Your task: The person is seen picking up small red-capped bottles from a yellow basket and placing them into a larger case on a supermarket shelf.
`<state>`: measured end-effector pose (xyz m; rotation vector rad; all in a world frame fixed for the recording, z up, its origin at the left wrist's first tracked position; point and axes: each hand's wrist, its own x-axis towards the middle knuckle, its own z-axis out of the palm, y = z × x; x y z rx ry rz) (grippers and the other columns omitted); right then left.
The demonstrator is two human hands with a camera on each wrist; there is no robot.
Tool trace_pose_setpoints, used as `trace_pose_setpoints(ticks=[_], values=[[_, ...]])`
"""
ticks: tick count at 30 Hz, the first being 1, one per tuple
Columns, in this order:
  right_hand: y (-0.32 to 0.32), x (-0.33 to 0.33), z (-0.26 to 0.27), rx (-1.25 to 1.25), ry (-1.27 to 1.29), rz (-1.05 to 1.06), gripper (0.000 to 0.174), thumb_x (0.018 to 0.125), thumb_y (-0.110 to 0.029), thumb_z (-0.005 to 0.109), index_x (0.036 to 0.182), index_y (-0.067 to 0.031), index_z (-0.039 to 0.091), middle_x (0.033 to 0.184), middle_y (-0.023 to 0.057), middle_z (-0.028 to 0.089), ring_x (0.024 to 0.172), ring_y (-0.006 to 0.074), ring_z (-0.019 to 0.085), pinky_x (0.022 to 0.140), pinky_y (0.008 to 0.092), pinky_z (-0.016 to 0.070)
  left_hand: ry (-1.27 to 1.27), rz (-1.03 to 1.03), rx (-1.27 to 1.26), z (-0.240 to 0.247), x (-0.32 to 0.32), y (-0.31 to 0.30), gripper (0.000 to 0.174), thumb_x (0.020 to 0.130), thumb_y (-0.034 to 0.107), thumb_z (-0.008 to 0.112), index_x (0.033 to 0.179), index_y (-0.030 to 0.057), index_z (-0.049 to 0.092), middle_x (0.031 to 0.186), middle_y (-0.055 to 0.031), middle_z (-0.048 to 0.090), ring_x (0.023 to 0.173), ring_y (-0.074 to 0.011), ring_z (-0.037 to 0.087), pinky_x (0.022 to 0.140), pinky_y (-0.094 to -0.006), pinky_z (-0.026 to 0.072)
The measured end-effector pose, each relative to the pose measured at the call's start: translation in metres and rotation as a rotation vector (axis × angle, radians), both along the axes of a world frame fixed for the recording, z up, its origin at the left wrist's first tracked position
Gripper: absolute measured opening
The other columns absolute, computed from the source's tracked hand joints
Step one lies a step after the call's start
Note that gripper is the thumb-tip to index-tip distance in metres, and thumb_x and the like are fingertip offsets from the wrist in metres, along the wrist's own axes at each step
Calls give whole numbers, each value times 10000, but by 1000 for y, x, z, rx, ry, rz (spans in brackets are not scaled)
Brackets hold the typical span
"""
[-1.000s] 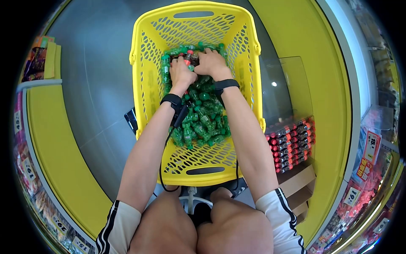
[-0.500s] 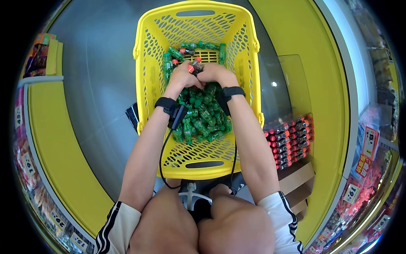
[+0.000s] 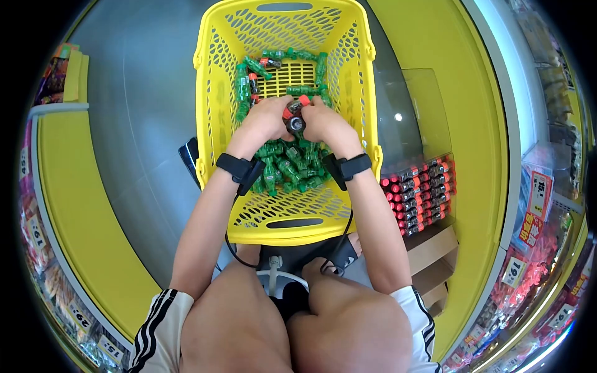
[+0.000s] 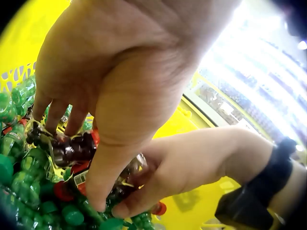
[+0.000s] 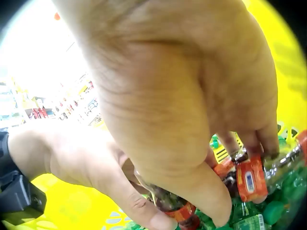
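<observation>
Inside the yellow basket (image 3: 214,124) both hands cup a small cluster of dark cola bottles with red caps (image 3: 295,110). The left hand (image 3: 267,119) has its fingers curled round the cluster from the left, and the right hand (image 3: 328,124) does so from the right. In the left wrist view, dark bottles (image 4: 74,149) lie under the left fingers. A red-labelled bottle (image 5: 251,179) is beneath the right fingers in the right wrist view. Green bottles (image 3: 289,168) are heaped on the near side; several others line the far walls of the basket.
Stacked red-capped bottles (image 3: 418,198) stand to the right of the basket, with a cardboard box (image 3: 435,258) nearer the person. A dark flat object (image 3: 188,160) is at the basket's left. Yellow shelf ledges (image 3: 78,217) and priced goods line both sides.
Both hands have drawn back toward the person, with dark bottles gathered between them. The basket floor at the far end has become visible, and green bottles are pushed nearer the person.
</observation>
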<state>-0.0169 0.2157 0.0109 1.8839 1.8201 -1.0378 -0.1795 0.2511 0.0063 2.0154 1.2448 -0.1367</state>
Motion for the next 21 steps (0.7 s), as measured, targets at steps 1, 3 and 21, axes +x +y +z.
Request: trace_pose_setpoints(ticks=[1,3,21], values=[[-4,3,1,49,33,0,535,804,-24,721,1338,-28,683,1501,211,540,1283,420,636,1058,451,561,-25,3,22,8,-3,-5,854,609,138,993,1387,62,649,1224,-194,757,1164,-379,713,1004,-418,562],[-10,12,7,100,68,-3,579,796,25,706,1371,-33,664,1504,201,542,1303,417,623,1056,445,562,-78,9,-13,14,-9,-4,817,623,112,981,1372,60,659,1230,-192,756,1168,-380,710,1005,-421,563],[-39,18,28,308,226,-71,572,860,-92,818,1391,-73,607,1338,209,643,1240,429,631,1004,487,547,-243,98,226,16,-15,-33,540,748,-24,842,1269,52,719,1312,-206,687,1185,-407,666,1047,-464,541]])
